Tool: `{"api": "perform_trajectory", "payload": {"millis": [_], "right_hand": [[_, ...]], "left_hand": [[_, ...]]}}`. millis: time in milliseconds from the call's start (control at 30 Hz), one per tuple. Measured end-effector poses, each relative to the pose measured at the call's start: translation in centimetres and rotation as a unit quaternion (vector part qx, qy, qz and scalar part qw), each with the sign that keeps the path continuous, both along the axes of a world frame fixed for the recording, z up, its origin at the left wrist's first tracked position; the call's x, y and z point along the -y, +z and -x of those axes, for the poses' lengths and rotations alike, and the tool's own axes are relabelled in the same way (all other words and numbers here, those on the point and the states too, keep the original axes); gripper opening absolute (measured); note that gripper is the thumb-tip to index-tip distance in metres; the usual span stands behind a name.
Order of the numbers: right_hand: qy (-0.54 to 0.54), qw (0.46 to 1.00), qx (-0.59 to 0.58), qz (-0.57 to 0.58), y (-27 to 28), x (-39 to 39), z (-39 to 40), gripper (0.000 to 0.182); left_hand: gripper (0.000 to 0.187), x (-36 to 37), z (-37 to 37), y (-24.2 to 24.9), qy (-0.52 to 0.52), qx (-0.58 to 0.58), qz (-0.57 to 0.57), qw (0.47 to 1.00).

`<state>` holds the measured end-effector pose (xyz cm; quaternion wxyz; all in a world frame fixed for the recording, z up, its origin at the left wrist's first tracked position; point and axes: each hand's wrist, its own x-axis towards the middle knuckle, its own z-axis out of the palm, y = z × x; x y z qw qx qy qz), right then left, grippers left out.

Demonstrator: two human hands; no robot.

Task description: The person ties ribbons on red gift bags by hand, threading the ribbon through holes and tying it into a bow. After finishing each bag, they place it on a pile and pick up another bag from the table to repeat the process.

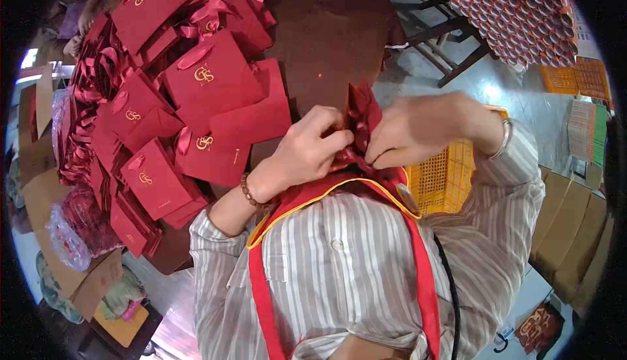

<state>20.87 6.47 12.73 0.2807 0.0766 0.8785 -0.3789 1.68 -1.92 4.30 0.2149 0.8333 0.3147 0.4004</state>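
Observation:
Close to my chest, a dark red bag (pixel 363 113) with ribbon stands between my two hands. My left hand (pixel 312 146) is closed on the bag's left side, its thumb and fingers pinched near the ribbon. On the other side my right hand (pixel 411 131) has its fingertips pressed together at the ribbon low on the bag. The exact grip of the fingertips is partly hidden. Left of my hands lie many red paper bags (pixel 219 79) with gold lettering and ribbon handles, piled over one another on the brown table (pixel 326 27).
A yellow plastic basket (pixel 444 177) is beneath my right forearm. Stacked round tubes (pixel 509 14) fill the upper right, near a dark wooden stool (pixel 450 40). Cardboard (pixel 565 229) stands at the right. Another person's hand (pixel 73 46) shows at the upper left.

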Motion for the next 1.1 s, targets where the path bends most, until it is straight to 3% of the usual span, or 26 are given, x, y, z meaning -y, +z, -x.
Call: {"api": "perform_trajectory", "payload": {"millis": [67, 133, 200, 267, 333, 400, 500, 600, 667, 733, 800, 867, 933, 967, 1100], "right_hand": [[-0.15, 0.968, -0.147, 0.14, 0.3, -1.4, -1.4, 0.021], [-0.176, 0.958, -0.205, 0.098, 0.1, -2.6, -2.2, 0.031], [-0.066, 0.972, -0.216, -0.069, -0.1, -2.8, -2.4, 0.032], [-0.042, 0.965, -0.248, -0.072, -1.7, -2.1, -2.8, 0.033], [-0.152, 0.932, -0.305, -0.125, -1.6, -1.0, -2.1, 0.036], [-0.153, 0.924, -0.306, -0.171, -1.3, -1.1, -1.4, 0.037], [-0.106, 0.902, -0.366, -0.205, -2.4, -1.5, -0.9, 0.029], [-0.107, 0.918, -0.333, -0.186, -3.3, -2.0, -0.4, 0.02], [-0.12, 0.911, -0.366, -0.148, -4.4, -2.2, -0.5, 0.019], [-0.226, 0.934, -0.247, -0.124, -4.6, -1.9, -0.8, 0.019], [-0.249, 0.937, -0.229, -0.088, -4.7, -1.8, -0.9, 0.018], [-0.394, 0.894, -0.193, 0.09, -5.4, -1.2, -1.0, 0.021], [-0.405, 0.887, -0.188, 0.12, -6.7, -1.1, -1.0, 0.023], [-0.415, 0.879, -0.183, 0.148, -7.2, -1.1, -0.9, 0.025], [-0.431, 0.873, -0.147, 0.177, -7.5, -0.2, 0.2, 0.033]], "left_hand": [[0.018, 0.2, 0.4, -0.9, -0.002, 0.003, 0.012, 1.0], [0.017, 0.4, 0.5, -1.1, -0.002, 0.004, 0.026, 1.0], [0.015, 0.3, 0.4, -1.1, -0.017, 0.008, 0.042, 0.999], [0.015, -0.2, 0.5, -1.8, -0.01, 0.016, 0.073, 0.997], [0.016, -1.1, 0.5, -2.8, 0.0, 0.021, 0.104, 0.994], [0.015, -2.7, 0.4, -3.7, -0.009, 0.108, 0.141, 0.984], [0.013, -5.1, 0.3, -3.3, -0.055, 0.135, 0.17, 0.975], [0.011, -7.2, 0.4, -3.0, -0.071, 0.143, 0.186, 0.97], [0.009, -8.1, 0.7, -3.3, -0.122, 0.143, 0.28, 0.941], [0.005, -8.2, 1.3, -3.1, -0.101, 0.136, 0.271, 0.948], [0.012, -7.7, 2.2, -2.8, -0.053, 0.303, 0.413, 0.857], [0.017, -7.1, 3.3, -2.7, -0.058, 0.276, 0.4, 0.872], [0.017, -6.1, 3.8, -2.1, -0.015, 0.162, 0.366, 0.916], [0.018, -5.3, 3.8, -2.0, -0.01, 0.176, 0.404, 0.897], [0.023, -3.3, 3.6, -2.8, 0.022, 0.152, 0.395, 0.906]]}}
